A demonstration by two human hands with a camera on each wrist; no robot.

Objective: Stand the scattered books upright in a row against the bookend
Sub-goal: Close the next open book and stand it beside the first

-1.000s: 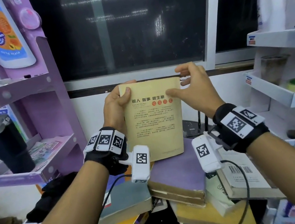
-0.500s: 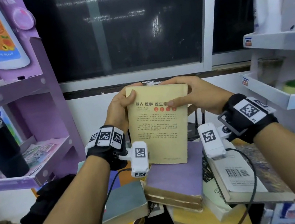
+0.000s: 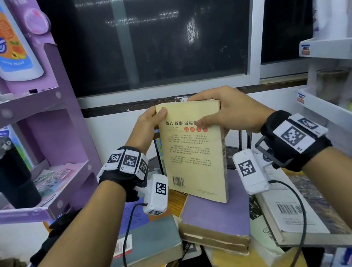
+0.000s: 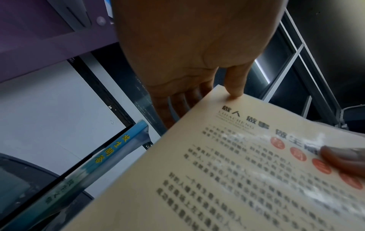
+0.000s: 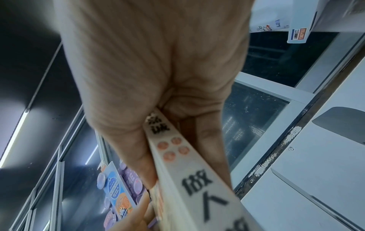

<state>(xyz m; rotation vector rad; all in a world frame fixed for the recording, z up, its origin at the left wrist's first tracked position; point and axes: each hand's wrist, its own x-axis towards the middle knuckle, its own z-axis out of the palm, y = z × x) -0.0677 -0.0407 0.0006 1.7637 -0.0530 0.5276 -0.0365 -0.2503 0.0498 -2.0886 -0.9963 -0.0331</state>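
Observation:
I hold a tan paperback (image 3: 193, 151) upright, back cover toward me, over a pile of flat books. My left hand (image 3: 152, 119) grips its top left corner, thumb on the cover (image 4: 235, 90). Gripping the top right corner by the spine (image 5: 187, 171) is my right hand (image 3: 220, 108), fingers over the top edge. The tan book's lower edge is at a purple book (image 3: 218, 217); whether they touch is unclear. A blue-spined book (image 4: 110, 156) stands just behind at the left. Black metal bars (image 3: 240, 143) show behind on the right.
A grey-blue book (image 3: 149, 239), a white book with a barcode (image 3: 294, 211) and several others lie stacked crookedly below. A purple display shelf (image 3: 41, 204) with a black tumbler (image 3: 6, 177) stands left. White shelves (image 3: 336, 114) stand right. A dark window lies ahead.
My right hand has closed over the tan book's top right corner. The book has come down and turned a little, so its spine edge now shows.

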